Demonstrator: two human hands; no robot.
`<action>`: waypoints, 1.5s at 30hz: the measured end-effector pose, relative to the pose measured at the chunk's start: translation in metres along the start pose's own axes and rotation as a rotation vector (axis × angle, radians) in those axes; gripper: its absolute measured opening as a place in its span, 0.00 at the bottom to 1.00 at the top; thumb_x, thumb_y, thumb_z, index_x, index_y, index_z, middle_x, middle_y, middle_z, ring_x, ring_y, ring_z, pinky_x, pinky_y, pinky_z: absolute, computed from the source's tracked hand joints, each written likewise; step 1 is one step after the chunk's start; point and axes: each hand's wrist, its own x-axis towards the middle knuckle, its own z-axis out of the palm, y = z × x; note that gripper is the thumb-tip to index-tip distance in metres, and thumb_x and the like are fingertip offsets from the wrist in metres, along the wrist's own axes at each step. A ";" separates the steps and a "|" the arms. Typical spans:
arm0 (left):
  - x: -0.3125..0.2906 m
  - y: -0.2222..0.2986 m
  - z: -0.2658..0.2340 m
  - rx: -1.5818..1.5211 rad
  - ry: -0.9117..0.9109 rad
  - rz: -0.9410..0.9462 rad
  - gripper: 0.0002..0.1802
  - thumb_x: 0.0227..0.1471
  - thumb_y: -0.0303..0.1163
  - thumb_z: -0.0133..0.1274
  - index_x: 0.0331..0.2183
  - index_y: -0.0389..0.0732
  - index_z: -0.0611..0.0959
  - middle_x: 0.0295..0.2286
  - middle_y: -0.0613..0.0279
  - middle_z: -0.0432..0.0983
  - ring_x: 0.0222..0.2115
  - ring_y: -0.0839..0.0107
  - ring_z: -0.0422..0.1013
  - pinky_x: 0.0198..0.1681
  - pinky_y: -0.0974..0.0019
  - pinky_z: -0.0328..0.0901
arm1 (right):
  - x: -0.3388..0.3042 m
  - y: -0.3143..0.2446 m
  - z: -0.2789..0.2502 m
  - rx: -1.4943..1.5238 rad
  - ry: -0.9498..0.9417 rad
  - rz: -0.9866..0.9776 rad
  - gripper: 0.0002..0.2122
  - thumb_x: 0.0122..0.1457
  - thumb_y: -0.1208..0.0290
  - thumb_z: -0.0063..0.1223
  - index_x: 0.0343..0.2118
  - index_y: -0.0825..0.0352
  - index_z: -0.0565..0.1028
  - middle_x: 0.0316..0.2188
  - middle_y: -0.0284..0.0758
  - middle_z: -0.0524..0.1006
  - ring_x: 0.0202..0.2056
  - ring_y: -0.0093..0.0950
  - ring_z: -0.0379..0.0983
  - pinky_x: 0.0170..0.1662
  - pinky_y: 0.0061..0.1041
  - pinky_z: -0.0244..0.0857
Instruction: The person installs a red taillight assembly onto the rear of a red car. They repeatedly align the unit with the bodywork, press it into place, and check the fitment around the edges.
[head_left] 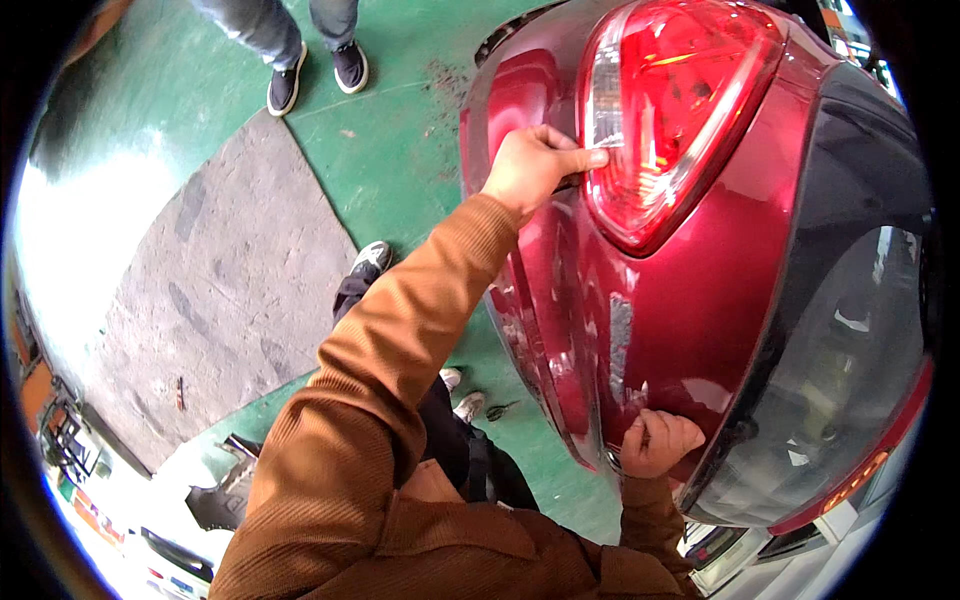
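Observation:
My left hand (535, 170) reaches to the red and clear tail light (690, 90) of a dark red car. Its thumb lies on the lamp's left edge, and its other fingers are curled out of sight beside it. Lower down, my right hand (660, 443) is closed against the red body panel (700, 320), near the edge of the dark rear window (840, 330). Whatever its fingers may hold is hidden. The tail light sits in the car's rear corner, above the bumper (545, 330).
A worn grey mat (230, 270) covers part of the green floor (400, 150) on the left. At the top stands another person in jeans (265, 30) and dark shoes. Black parts (225, 495) lie at the lower left.

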 end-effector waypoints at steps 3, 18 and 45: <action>0.002 0.001 -0.003 0.039 0.031 0.015 0.22 0.40 0.34 0.79 0.25 0.39 0.78 0.23 0.65 0.78 0.22 0.77 0.72 0.27 0.72 0.70 | -0.026 -0.022 0.004 0.292 -0.048 0.232 0.07 0.54 0.73 0.57 0.36 0.64 0.80 0.35 0.36 0.78 0.39 0.36 0.71 0.46 0.41 0.60; 0.007 0.006 -0.016 0.075 -0.104 0.048 0.12 0.53 0.33 0.70 0.31 0.34 0.86 0.28 0.62 0.83 0.27 0.74 0.77 0.36 0.71 0.73 | -0.264 -0.006 0.084 2.062 0.771 1.914 0.26 0.58 0.72 0.52 0.59 0.78 0.66 0.59 0.51 0.71 0.58 0.45 0.72 0.56 0.42 0.73; 0.008 0.001 -0.014 0.040 -0.094 0.004 0.08 0.55 0.29 0.67 0.30 0.34 0.85 0.27 0.60 0.83 0.27 0.74 0.77 0.34 0.69 0.73 | -0.287 -0.006 0.108 2.183 0.954 1.757 0.25 0.55 0.75 0.47 0.59 0.73 0.72 0.61 0.48 0.73 0.62 0.46 0.68 0.68 0.51 0.59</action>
